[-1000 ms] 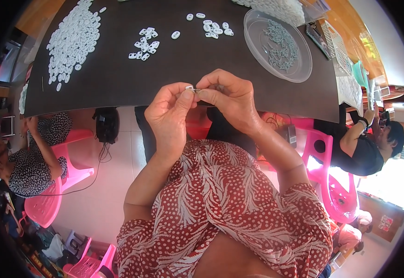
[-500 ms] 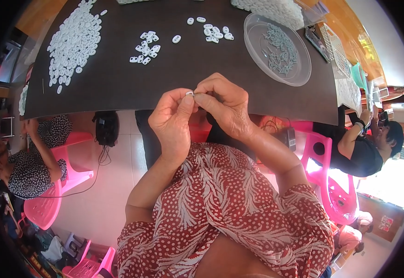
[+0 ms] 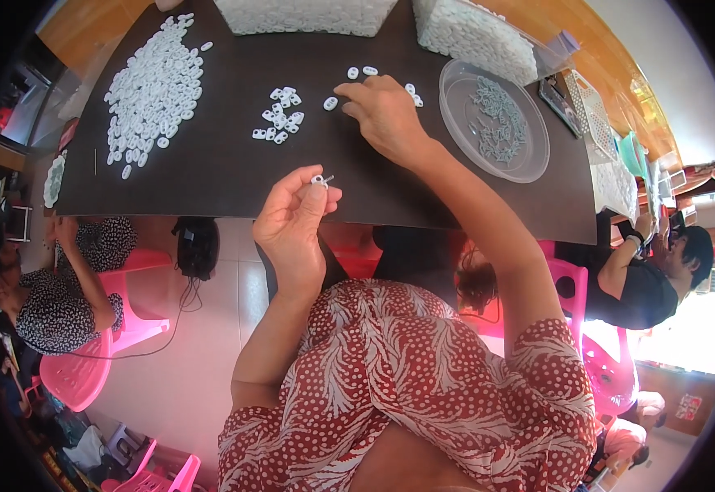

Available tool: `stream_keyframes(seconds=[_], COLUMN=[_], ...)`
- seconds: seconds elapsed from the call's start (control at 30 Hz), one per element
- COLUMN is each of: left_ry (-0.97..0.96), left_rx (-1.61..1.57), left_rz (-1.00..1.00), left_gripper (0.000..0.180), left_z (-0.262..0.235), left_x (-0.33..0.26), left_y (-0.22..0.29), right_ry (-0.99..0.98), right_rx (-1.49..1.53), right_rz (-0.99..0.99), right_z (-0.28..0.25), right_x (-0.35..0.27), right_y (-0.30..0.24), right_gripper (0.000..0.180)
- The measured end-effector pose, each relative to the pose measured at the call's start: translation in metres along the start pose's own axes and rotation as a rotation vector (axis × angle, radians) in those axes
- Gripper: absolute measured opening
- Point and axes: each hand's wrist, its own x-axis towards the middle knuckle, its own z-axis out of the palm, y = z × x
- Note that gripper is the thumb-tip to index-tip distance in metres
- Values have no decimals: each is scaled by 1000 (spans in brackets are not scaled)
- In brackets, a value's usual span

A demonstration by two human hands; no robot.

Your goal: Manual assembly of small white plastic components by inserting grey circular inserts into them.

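My left hand is raised near the front edge of the dark table, its fingertips pinching a small white plastic piece with a metal pin. My right hand is stretched out over the table, palm down, its fingers resting on a scatter of small white pieces. I cannot tell whether it holds one. A small cluster of white pieces lies to its left. To the right of that hand stands a clear round dish with small metal parts inside.
A big heap of white pieces covers the table's left. Two containers of white pieces stand at the far edge. One person sits on a pink chair at left, another person at right.
My hands were together at the table's edge working one small piece. My right hand has since let go and reached forward to the loose pieces; the left keeps the piece.
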Motion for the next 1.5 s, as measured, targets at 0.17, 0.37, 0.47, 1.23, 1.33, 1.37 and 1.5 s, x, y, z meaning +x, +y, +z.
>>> stream_keyframes(seconds=[0.17,0.37,0.47,1.23,1.33,1.37,1.5], left_ry=[30,47,47,69,71,68,52], left_rx=[0,-26,-44,-63,-122,-121,-74], left_rz=[-17,-43,-52,151,65,64,-39], left_gripper=[18,16,15,10,10,10,10], left_z=[-6,-6,-3,29,29,28,23], left_x=[-1,1,3,4,4,4,1], left_y=[0,2,1,-26,-21,-18,-10], right_ry=[-136,-97,-184,-85,3,32,128], right_rx=[-211,-107,88,1015,1123,1186,1361], right_rz=[-52,-127,55,700,777,831,881], right_z=[16,15,-2,-49,-53,-55,-53], right_x=[14,17,8,-62,-64,-65,-72], right_y=[4,5,-3,-78,-83,-83,-67], right_gripper=[18,11,11,13,13,13,14])
